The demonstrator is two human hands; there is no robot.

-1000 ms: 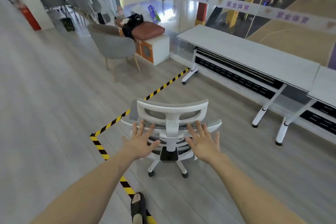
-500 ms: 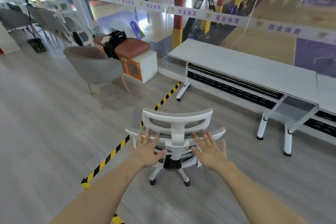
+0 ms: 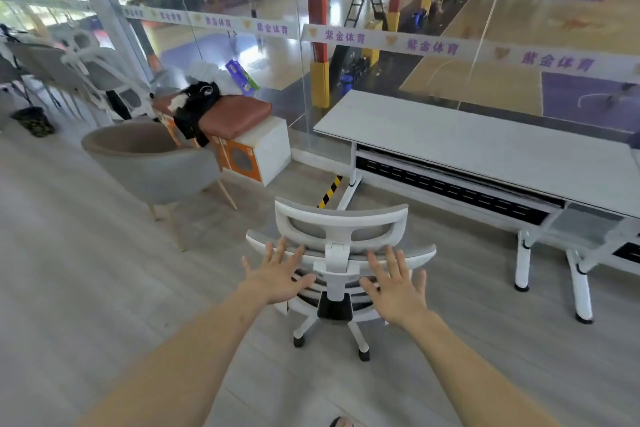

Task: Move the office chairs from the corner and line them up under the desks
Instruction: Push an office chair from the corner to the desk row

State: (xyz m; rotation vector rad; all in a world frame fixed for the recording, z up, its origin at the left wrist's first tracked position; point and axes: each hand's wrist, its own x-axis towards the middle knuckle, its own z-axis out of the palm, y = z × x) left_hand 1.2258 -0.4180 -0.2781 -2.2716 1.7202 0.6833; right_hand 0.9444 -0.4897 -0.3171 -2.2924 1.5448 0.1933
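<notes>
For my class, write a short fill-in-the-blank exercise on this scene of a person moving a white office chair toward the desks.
1. Both hands, left hand and right hand, are spread ____ behind the white mesh-backed office chair.
2. The chair rolls on a base with ____.
3. The long white desk stands against a ____ wall.
4. The round grey tub armchair has ____ legs.

Missing words: open; castors; glass; wooden

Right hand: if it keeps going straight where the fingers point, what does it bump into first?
Probably the white office chair. The right hand is open, fingers aimed at the top of its mesh backrest; whether it already touches is unclear.
</notes>
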